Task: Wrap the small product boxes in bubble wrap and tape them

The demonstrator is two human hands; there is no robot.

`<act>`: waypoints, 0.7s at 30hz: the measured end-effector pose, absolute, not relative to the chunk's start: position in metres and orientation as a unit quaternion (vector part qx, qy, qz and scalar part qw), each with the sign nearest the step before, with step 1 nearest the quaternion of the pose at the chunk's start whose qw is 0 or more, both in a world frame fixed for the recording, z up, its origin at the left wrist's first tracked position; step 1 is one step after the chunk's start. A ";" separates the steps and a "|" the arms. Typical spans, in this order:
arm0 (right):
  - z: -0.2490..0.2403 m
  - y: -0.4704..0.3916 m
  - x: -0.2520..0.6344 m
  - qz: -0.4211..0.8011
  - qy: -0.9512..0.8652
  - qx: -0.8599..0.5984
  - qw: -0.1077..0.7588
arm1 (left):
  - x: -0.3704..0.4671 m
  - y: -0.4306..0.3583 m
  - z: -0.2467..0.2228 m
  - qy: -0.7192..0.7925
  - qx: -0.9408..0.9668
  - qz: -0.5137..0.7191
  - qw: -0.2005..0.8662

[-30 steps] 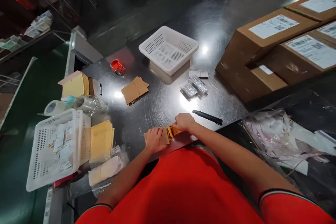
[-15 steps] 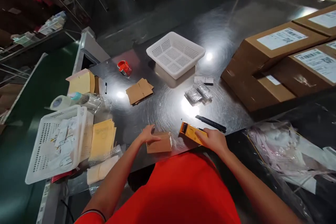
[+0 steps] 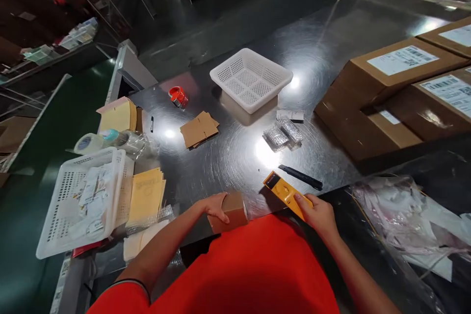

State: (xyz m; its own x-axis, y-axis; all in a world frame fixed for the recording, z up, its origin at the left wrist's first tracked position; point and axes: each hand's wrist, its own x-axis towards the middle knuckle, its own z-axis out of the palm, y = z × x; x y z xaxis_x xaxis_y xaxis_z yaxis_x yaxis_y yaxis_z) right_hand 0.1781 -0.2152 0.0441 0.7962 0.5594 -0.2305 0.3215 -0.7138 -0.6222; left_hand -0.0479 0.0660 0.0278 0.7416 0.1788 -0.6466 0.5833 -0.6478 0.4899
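Observation:
Close to my body, a small brown cardboard box (image 3: 235, 208) rests at the table's near edge. My left hand (image 3: 215, 206) is closed round its left side, thumb over the front. A white patch shows at the box's right end. In my right hand (image 3: 319, 213) is a yellow handheld scanner (image 3: 285, 191), tilted, with a dark window at its far end. Just beyond the scanner lies a black box cutter (image 3: 300, 177). Small bubble-wrapped packets (image 3: 282, 134) sit farther off, beside a white printed slip (image 3: 290, 116).
A white perforated basket (image 3: 252, 103) stands at mid-table. Flat cardboard pieces (image 3: 199, 130) and a red tape dispenser (image 3: 178, 96) lie left of it. Labelled cartons (image 3: 353, 108) crowd the right. Another white basket (image 3: 55, 216) and yellow envelopes (image 3: 146, 194) are at left.
The box has come nearer my body and turned a little under my left hand. My right hand has moved right with the scanner, which is angled more steeply.

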 end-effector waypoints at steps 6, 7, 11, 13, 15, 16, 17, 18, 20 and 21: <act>0.051 -0.204 0.184 0.194 -0.245 -0.902 0.297 | -0.065 0.049 0.036 0.308 0.906 -0.168 0.238; 0.053 -0.201 0.185 0.187 -0.249 -0.901 0.302 | -0.064 0.047 0.035 0.320 0.920 -0.133 0.181; 0.062 -0.192 0.189 0.169 -0.261 -0.892 0.329 | -0.067 0.031 0.015 0.370 0.926 -0.060 0.050; 0.065 -0.188 0.189 0.163 -0.262 -0.887 0.343 | -0.074 0.015 0.003 0.385 0.920 -0.052 0.043; 0.066 -0.182 0.186 0.163 -0.265 -0.881 0.357 | -0.081 -0.001 -0.003 0.388 0.920 -0.035 0.045; 0.066 -0.179 0.184 0.166 -0.266 -0.877 0.365 | -0.084 -0.006 -0.003 0.388 0.920 -0.024 0.045; 0.066 -0.175 0.182 0.169 -0.266 -0.872 0.374 | -0.086 -0.009 -0.002 0.388 0.920 -0.014 0.045; 0.066 -0.170 0.179 0.177 -0.266 -0.867 0.381 | -0.088 -0.010 0.001 0.383 0.922 -0.008 0.046; 0.067 -0.161 0.172 0.197 -0.269 -0.856 0.396 | -0.090 -0.006 0.009 0.358 0.931 -0.009 0.063; 0.067 -0.156 0.169 0.211 -0.270 -0.848 0.404 | -0.090 -0.002 0.012 0.340 0.937 -0.016 0.079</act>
State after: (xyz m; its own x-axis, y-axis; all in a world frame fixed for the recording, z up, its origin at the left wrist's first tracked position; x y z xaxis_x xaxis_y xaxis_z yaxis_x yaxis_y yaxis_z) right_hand 0.1692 -0.1556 0.0671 0.7660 0.6275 -0.1396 0.2872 -0.5283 -0.7990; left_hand -0.0905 -0.0018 0.0116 0.7681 0.6348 -0.0836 0.6398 -0.7560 0.1381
